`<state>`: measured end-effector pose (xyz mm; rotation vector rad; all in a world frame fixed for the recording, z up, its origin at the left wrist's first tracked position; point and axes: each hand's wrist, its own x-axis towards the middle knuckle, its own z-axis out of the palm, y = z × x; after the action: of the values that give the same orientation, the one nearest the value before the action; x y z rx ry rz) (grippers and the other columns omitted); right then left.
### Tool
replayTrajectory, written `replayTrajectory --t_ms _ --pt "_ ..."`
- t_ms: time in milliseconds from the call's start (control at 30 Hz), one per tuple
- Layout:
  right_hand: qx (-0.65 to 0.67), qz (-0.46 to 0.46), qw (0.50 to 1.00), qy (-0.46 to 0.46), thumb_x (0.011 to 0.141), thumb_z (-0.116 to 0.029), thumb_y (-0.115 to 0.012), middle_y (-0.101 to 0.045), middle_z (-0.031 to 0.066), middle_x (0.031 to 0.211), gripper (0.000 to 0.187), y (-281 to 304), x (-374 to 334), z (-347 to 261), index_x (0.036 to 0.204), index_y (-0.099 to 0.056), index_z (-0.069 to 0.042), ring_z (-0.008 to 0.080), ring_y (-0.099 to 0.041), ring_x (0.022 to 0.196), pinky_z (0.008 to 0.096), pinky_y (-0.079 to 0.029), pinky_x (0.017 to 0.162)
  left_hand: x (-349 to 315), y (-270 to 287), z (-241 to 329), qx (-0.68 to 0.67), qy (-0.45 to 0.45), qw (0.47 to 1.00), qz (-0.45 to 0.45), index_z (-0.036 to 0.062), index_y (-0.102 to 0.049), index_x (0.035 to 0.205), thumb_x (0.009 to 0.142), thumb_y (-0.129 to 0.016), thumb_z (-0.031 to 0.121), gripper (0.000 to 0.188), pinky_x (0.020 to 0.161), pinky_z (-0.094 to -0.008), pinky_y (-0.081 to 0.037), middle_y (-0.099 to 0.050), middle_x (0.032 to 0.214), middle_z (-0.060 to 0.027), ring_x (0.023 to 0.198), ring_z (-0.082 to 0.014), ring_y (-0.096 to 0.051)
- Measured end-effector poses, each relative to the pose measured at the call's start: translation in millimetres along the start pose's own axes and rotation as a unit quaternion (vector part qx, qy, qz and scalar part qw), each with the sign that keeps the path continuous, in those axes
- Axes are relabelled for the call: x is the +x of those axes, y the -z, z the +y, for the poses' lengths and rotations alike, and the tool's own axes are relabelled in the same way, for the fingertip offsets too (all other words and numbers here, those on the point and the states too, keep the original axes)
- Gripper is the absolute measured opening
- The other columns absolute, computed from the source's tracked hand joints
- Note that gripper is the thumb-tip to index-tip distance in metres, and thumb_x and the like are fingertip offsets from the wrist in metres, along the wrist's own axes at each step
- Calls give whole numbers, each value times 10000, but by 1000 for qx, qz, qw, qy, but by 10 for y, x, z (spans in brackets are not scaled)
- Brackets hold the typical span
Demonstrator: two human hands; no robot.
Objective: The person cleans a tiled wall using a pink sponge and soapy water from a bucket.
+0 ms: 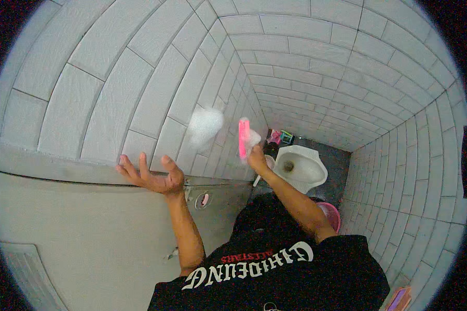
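My right hand (258, 159) is closed around a pink scrub brush (244, 138) and holds it upright close to the white tiled wall. White foam (252, 138) clings to the brush beside my fingers. On the wall to the left of the brush is a thick patch of white foam (205, 127). My left hand (158, 175) is raised near the top edge of the door, fingers spread and nothing in it. Whether its fingertips touch the wall cannot be made out.
A white squat toilet (308, 165) sits on the dark floor ahead. Behind it lie a pink packet (274, 137) and a green-blue packet (286, 137). A pink basin (331, 216) stands right of my legs. At left is a pale door (88, 223) with a latch (204, 200).
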<state>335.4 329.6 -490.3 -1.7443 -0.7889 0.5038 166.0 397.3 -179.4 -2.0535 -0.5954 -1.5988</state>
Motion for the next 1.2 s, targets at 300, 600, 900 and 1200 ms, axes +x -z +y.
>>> replayTrajectory --t_ms 300,600,900,1200 --pt "242 60 954 165 753 81 -549 -447 207 1258 649 -188 32 -1458 1358 -329 8 367 -445 1200 380 -343 1061 -76 -125 -113 51 -37 998 22 70 -487 1194 928 -461 336 377 1096 -574 -187 -432 1351 -216 1358 -392 -268" --pt "172 149 961 157 727 88 -575 -493 198 1199 595 -196 545 -1370 1291 -398 21 327 -507 1148 363 -405 972 -159 -149 -135 67 -70 995 13 57 -499 1134 956 -323 432 451 1139 -544 -141 -490 1280 -210 1327 -366 -338" --pt "322 -90 941 48 858 -161 -659 -637 96 1021 380 94 588 -1180 1196 -560 -17 256 -617 961 350 -484 838 -174 -194 -194 28 -90 995 44 38 -532 1137 949 -312 452 505 1156 -517 -120 -545 1213 -207 1294 -362 -395" --pt "159 -7 921 354 772 -150 -716 -501 156 1276 452 -109 -283 -1541 1195 -580 -63 311 -535 1094 412 -408 974 -227 -276 -176 6 -64 993 94 49 -551 1083 976 -153 527 631 1162 -512 -122 -590 1119 -171 1229 -323 -470"
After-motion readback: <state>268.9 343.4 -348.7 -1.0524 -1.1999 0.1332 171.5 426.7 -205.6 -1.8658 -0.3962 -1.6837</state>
